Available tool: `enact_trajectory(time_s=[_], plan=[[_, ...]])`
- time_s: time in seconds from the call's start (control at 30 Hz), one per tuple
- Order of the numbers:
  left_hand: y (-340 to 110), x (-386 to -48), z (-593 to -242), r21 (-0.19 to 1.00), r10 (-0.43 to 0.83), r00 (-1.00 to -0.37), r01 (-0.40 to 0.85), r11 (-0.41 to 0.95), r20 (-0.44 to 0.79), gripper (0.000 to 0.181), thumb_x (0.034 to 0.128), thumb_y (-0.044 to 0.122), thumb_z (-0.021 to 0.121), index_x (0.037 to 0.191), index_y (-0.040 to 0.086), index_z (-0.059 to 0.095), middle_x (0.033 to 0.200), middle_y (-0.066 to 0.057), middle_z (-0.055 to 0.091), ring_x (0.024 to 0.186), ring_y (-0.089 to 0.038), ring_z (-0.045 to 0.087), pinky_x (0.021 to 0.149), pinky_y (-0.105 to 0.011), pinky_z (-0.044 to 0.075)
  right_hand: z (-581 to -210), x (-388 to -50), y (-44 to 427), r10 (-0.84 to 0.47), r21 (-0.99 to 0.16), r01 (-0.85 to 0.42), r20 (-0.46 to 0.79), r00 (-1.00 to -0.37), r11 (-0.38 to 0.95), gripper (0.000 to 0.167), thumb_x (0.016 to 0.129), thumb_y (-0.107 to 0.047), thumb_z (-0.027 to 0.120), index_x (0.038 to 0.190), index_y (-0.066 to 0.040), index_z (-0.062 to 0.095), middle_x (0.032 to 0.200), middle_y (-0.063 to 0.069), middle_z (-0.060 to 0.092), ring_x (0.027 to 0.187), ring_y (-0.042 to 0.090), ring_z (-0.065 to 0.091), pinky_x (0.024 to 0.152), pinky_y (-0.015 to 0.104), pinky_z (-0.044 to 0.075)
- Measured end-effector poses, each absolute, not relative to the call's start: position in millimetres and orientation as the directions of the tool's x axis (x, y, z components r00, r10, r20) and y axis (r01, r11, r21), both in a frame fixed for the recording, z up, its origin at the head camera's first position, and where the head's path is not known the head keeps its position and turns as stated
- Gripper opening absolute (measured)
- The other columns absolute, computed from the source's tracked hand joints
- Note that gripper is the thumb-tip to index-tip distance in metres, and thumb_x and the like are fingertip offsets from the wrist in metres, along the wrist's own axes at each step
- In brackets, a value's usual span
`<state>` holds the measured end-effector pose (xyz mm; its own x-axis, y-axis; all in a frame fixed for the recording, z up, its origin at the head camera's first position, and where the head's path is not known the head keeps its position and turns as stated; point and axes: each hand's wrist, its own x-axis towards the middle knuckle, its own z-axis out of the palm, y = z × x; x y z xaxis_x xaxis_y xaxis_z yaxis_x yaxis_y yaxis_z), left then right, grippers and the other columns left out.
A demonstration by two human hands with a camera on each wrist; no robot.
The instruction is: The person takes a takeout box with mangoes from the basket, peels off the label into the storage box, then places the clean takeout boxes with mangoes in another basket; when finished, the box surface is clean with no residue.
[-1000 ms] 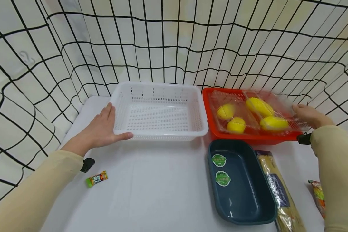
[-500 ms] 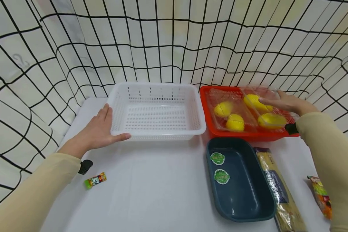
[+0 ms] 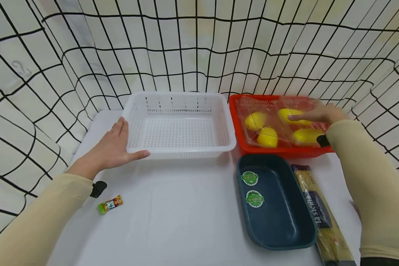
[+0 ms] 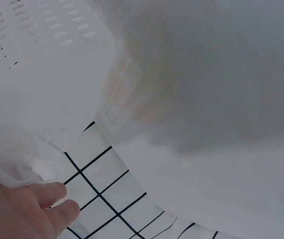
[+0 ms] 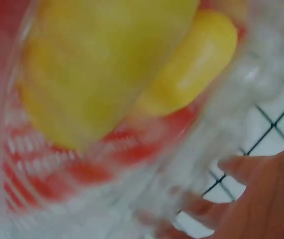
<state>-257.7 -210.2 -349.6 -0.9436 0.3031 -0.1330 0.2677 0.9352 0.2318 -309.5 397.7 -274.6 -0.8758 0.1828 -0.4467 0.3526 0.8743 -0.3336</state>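
Note:
At the left, my left hand (image 3: 111,149) rests against the outer side of a white perforated basket (image 3: 181,150), its fingers straight and its thumb along the front rim. In the left wrist view, its fingertips (image 4: 64,211) lie beside the basket's wall. My right hand (image 3: 322,112) is over the right part of a red basket (image 3: 286,150), with its fingers spread and the thumb pointing left. It touches a clear plastic container (image 3: 272,107) holding several yellow fruits (image 3: 267,137). The right wrist view is blurred; fingers (image 5: 201,209) show behind the clear plastic beside the large yellow fruit (image 5: 107,64).
A dark blue tray (image 3: 280,199) with two green stickers lies in front of the red basket. Beside it is a pack of spaghetti (image 3: 322,218). A small wrapped snack (image 3: 110,204) lies near the left sleeve. Black wire mesh (image 3: 197,50) encloses the back and sides.
My right hand has moved left from the red basket's right end to above the fruits. The left hand stays at the white basket. The small snack bag at the right is now mostly behind the sleeve.

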Motion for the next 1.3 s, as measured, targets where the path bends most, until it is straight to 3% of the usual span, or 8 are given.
enact_trajectory(time_s=[0.17, 0.43, 0.8, 1.1, 1.3], plan=[[-209.5, -258.3, -351.7, 0.232, 0.300, -0.945, 0.264, 0.936, -0.133, 0.134, 0.0866, 0.075, 0.060, 0.154, -0.018, -0.009, 0.164, -0.039, -0.008, 0.151, -0.059, 0.008, 0.120, -0.071, 0.018, -275.8, -310.2, 392.2, 0.209, -0.281, 0.343, -0.414, -0.886, 0.897, 0.144, 0.075, -0.089, 0.058, 0.158, 0.002, -0.016, 0.158, 0.045, 0.001, 0.136, 0.064, 0.013, 0.110, 0.076, 0.031], [-210.5, -258.2, -349.3, 0.214, 0.306, -0.943, 0.274, 0.938, -0.133, 0.133, 0.0874, 0.075, 0.058, 0.154, -0.019, -0.008, 0.164, -0.039, -0.009, 0.151, -0.059, 0.008, 0.120, -0.071, 0.018, -276.1, -312.6, 402.2, 0.134, -0.288, 0.286, -0.449, -0.883, 0.914, 0.136, 0.082, -0.088, 0.047, 0.156, 0.000, -0.025, 0.157, 0.045, -0.011, 0.140, 0.068, 0.000, 0.112, 0.081, 0.018], [-210.3, -258.0, -348.0, 0.204, 0.307, -0.941, 0.276, 0.939, -0.143, 0.133, 0.0878, 0.075, 0.058, 0.153, -0.020, -0.008, 0.163, -0.040, -0.009, 0.150, -0.060, 0.007, 0.120, -0.071, 0.017, -276.4, -309.6, 407.6, 0.128, -0.329, 0.295, -0.447, -0.885, 0.897, 0.133, 0.084, -0.085, 0.049, 0.155, -0.004, -0.028, 0.157, 0.045, -0.007, 0.141, 0.067, 0.003, 0.112, 0.080, 0.021], [-209.6, -258.9, -347.9, 0.215, 0.309, -0.940, 0.274, 0.937, -0.147, 0.133, 0.0876, 0.074, 0.059, 0.154, -0.020, -0.007, 0.163, -0.041, -0.008, 0.150, -0.062, 0.007, 0.119, -0.073, 0.017, -273.0, -307.3, 407.4, 0.143, -0.306, 0.306, -0.458, -0.877, 0.901, 0.134, 0.084, -0.087, 0.045, 0.154, -0.001, -0.029, 0.156, 0.047, -0.008, 0.140, 0.069, 0.002, 0.112, 0.080, 0.019], [-210.2, -259.2, -347.8, 0.215, 0.307, -0.940, 0.272, 0.938, -0.148, 0.133, 0.0875, 0.075, 0.059, 0.154, -0.019, -0.008, 0.163, -0.041, -0.009, 0.150, -0.062, 0.006, 0.119, -0.073, 0.016, -269.5, -306.5, 404.1, 0.097, -0.383, 0.296, -0.460, -0.883, 0.875, 0.126, 0.089, -0.079, 0.049, 0.156, -0.006, -0.028, 0.159, 0.041, -0.018, 0.143, 0.067, -0.003, 0.113, 0.080, 0.018]])
